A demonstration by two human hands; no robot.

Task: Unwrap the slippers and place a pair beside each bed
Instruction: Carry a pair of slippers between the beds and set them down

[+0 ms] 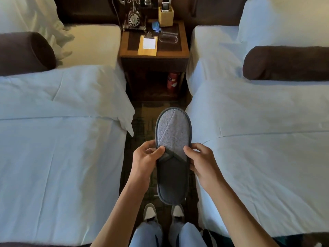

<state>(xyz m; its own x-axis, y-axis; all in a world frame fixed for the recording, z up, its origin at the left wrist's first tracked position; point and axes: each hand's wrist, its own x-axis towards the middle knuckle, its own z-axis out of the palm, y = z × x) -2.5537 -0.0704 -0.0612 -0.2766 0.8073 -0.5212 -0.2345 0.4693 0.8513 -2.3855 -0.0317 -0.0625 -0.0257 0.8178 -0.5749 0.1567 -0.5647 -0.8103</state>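
Slippers (173, 154) are up in the air in front of you, over the aisle floor (142, 125) between left bed (58, 139) and right bed (258, 139), not yet on the ground. What you hold looks like a flat grey pair, one on top of other, but I cannot tell for sure if it is 2 pcs or one. No wrapper is visible on it. Left hand (145, 159) is curled closed on the left edge near the middle, thumb pressing on the dark crossed strap. Right hand (201, 161) is closed the same way on the right edge, fingers bent around the side. Both hands are at equal height, approx. mirror of each other, so neither is nearer to the slippers. Long axis runs straight away from you, toe end pointing to the nightstand (154, 52), heel end down toward your shoes (150, 213). This axis is parallel w/ both bed sides, which is good: I think next move is to separate the pair and lower it to the floor beside one bed, and you need only shift sideways, no turning. Each bed is about the same way off, left bed for left hand, right bed for right hand.
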